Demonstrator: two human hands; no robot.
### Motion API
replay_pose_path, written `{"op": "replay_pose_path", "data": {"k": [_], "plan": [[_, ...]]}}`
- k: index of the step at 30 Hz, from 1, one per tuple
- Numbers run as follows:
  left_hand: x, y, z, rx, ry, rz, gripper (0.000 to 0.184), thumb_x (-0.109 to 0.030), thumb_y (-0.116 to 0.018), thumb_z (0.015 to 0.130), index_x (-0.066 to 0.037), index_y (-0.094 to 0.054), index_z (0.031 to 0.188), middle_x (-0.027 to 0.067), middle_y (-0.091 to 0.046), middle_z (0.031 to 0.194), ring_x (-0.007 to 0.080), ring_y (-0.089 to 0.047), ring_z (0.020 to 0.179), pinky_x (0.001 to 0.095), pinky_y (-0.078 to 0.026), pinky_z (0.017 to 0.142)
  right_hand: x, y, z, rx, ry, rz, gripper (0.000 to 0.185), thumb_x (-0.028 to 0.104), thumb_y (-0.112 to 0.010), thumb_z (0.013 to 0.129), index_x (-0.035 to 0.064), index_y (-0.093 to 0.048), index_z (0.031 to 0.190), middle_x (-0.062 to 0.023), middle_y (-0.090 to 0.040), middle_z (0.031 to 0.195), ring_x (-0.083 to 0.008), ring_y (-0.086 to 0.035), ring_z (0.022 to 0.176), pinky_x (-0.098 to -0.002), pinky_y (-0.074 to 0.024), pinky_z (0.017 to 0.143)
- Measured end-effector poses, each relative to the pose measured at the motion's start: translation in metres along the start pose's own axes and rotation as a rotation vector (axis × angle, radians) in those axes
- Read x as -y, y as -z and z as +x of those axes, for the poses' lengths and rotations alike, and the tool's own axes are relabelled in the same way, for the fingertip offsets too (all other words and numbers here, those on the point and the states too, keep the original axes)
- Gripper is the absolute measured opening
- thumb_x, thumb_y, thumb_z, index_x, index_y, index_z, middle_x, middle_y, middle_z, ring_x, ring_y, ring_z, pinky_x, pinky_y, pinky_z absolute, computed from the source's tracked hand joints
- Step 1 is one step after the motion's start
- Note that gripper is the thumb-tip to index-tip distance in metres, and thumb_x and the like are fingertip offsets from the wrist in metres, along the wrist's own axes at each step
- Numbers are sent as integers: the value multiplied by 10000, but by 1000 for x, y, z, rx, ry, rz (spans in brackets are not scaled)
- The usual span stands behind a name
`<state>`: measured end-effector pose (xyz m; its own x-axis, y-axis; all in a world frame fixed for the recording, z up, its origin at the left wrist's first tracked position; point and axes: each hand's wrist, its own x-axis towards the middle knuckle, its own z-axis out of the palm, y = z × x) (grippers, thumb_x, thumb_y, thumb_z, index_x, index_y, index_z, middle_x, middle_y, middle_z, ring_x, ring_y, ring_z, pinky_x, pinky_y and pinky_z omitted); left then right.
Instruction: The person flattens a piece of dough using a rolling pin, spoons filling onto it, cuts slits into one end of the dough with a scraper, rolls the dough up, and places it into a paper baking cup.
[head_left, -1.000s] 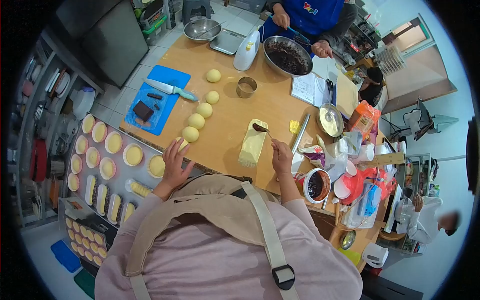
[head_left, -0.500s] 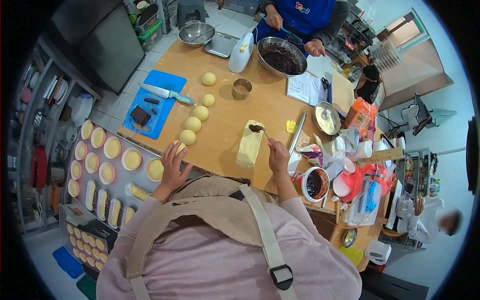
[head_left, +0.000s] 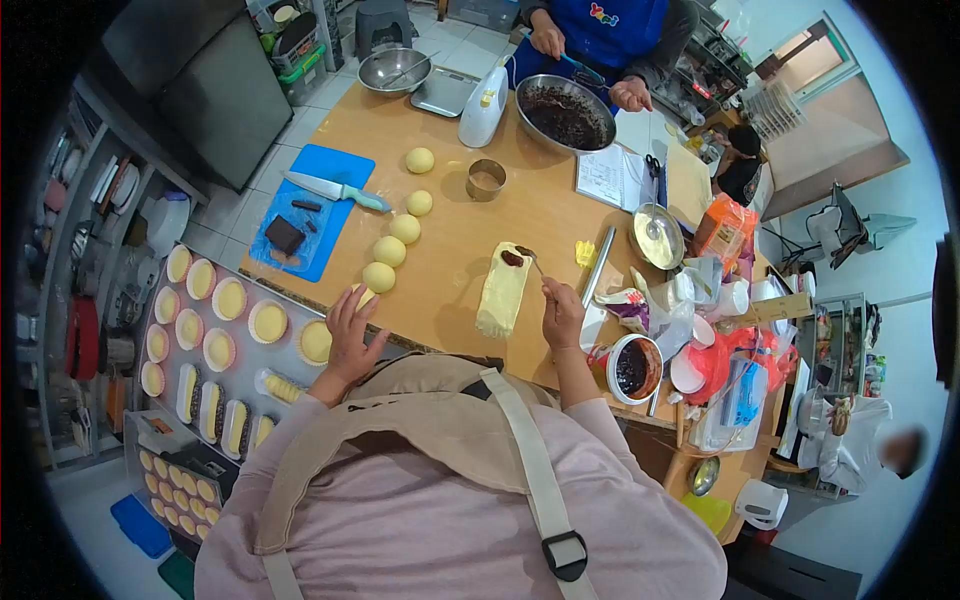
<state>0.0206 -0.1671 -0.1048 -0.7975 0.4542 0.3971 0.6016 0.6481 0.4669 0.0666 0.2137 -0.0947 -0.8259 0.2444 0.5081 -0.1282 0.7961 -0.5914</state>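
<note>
My right hand (head_left: 563, 313) is closed around the handle of a spoon (head_left: 537, 263), whose tip is at the far end of a flat strip of dough (head_left: 500, 297). Dark filling (head_left: 512, 258) lies on that end of the strip. At the table's near edge my left hand (head_left: 352, 340) has its fingers spread, the fingertips touching a dough ball (head_left: 364, 296) that they partly cover. Several more dough balls (head_left: 389, 251) run in a line away from it. Right of my right hand stands a white tub (head_left: 632, 369) of dark filling.
A blue board (head_left: 313, 212) bears a knife and dark block. A metal ring (head_left: 486, 180), mixer (head_left: 484, 105) and rolling pin (head_left: 598, 265) lie beyond. Opposite, a person in a blue apron holds a utensil over a bowl (head_left: 565, 114). A tray (head_left: 284, 354) of pastry cups is at left.
The dark filling has come off the spoon onto the far end of the dough strip, and the spoon tip has drawn slightly right. My left hand stays by the dough ball.
</note>
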Motion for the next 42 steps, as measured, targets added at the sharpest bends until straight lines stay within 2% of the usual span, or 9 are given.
{"op": "replay_pose_path", "data": {"k": [14, 20, 23, 29, 32, 33, 37, 40, 42], "plan": [[5, 0, 1, 10, -23, -15, 607, -293, -662, 849, -105, -455, 1388, 152, -370, 1483, 370, -303, 1374, 511, -219, 1094, -6, -5, -7, 61, -43, -47, 158, 129, -584, 958, 30, -676, 1040, -124, -653, 805, -245, -638, 727, -331, -507, 657], [7, 0, 3, 23, -23, -11, 612, -282, -666, 843, -104, -455, 1388, 152, -370, 1483, 370, -308, 1368, 506, -224, 1092, -2, 4, 5, -159, -158, 153, 202, 178, -574, 970, 15, -672, 1040, -111, -660, 787, -208, -634, 715, -318, -496, 641], [9, -3, 4, 22, -31, -11, 612, -280, -667, 841, -104, -456, 1387, 150, -369, 1486, 370, -313, 1364, 503, -227, 1092, 4, 23, 11, -300, -330, 463, 254, 219, -554, 992, -4, -671, 1028, -72, -665, 791, -143, -617, 719, -285, -487, 641], [14, -8, 10, 11, -64, -52, 618, -289, -675, 834, -109, -459, 1384, 140, -367, 1491, 366, -315, 1363, 505, -235, 1092, 43, 133, 24, -680, -545, 233, 297, 258, -516, 1013, 11, -664, 943, 4, -565, 761, -72, -492, 680, -239, -407, 613], [11, -9, 16, 21, -73, -53, 616, -298, -678, 833, -117, -462, 1381, 134, -370, 1489, 356, -309, 1369, 504, -234, 1095, 29, 192, 3, -595, -504, -52, 313, 291, -518, 1015, 29, -660, 918, 18, -556, 737, -61, -448, 632, -232, -363, 556], [8, -8, 19, 29, -77, -46, 614, -302, -678, 834, -120, -463, 1380, 133, -372, 1488, 353, -307, 1372, 504, -232, 1096, 25, 201, -4, -581, -325, -151, 323, 286, -517, 1015, 11, -657, 921, -4, -587, 730, -81, -481, 632, -246, -383, 555], [5, -11, 32, 40, -90, -64, 602, -316, -676, 837, -129, -472, 1372, 129, -383, 1476, 340, -304, 1376, 500, -227, 1098, 14, 214, -40, -256, -471, -507, 347, 276, -515, 1009, -24, -652, 905, -42, -606, 689, -116, -504, 615, -290, -415, 562], [9, -13, 42, 30, -102, -20, 594, -321, -672, 840, -129, -477, 1367, 128, -392, 1467, 340, -312, 1371, 499, -231, 1092, -27, 196, -80, 20, -758, -411, 329, 266, -577, 962, -52, -659, 954, -161, -666, 764, -240, -610, 679, -335, -463, 648], [23, -8, 54, -35, -105, 20, 578, -320, -667, 845, -131, -484, 1360, 115, -406, 1460, 333, -329, 1363, 496, -237, 1088, -39, 196, -98, -19, -789, -376, 318, 261, -591, 952, -48, -665, 943, -149, -655, 734, -221, -596, 654, -328, -454, 632]]}}
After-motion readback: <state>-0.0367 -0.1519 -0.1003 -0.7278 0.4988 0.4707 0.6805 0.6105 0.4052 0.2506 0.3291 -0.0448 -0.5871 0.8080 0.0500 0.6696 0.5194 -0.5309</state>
